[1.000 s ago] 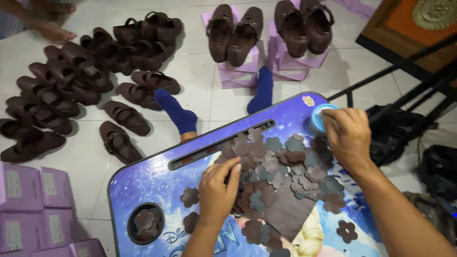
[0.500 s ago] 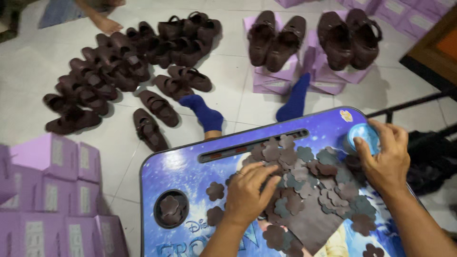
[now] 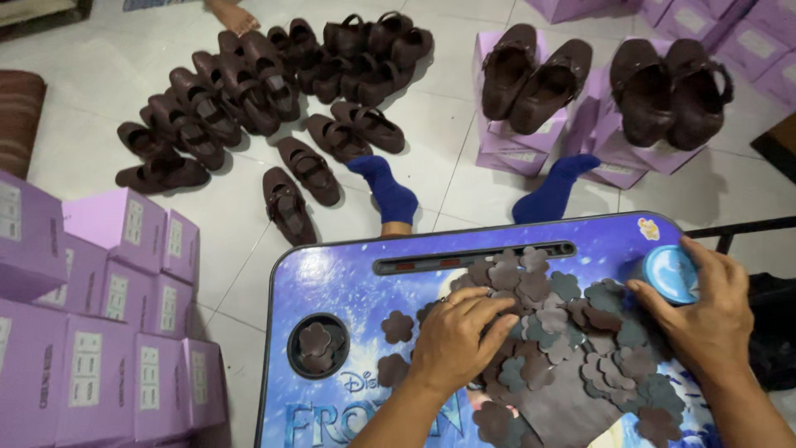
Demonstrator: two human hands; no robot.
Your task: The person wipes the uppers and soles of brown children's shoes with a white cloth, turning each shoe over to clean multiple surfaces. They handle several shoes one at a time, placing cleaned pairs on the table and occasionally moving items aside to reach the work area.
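Home shoe workshop: sandals [image 3: 249, 91], boxes [image 3: 124, 323].

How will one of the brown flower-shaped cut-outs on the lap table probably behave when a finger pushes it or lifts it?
The flower cut-outs look thin and flat, so one probably weighs little and slides easily on the glossy lap table. They lie overlapped in a loose heap, so pushing one under the left hand may drag its neighbours. Lying flat, a single piece may be hard to pinch and may bend.

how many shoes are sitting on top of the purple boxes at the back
4: two shoes on the nearer box, two shoes on the box to its right. More may lie out of frame.
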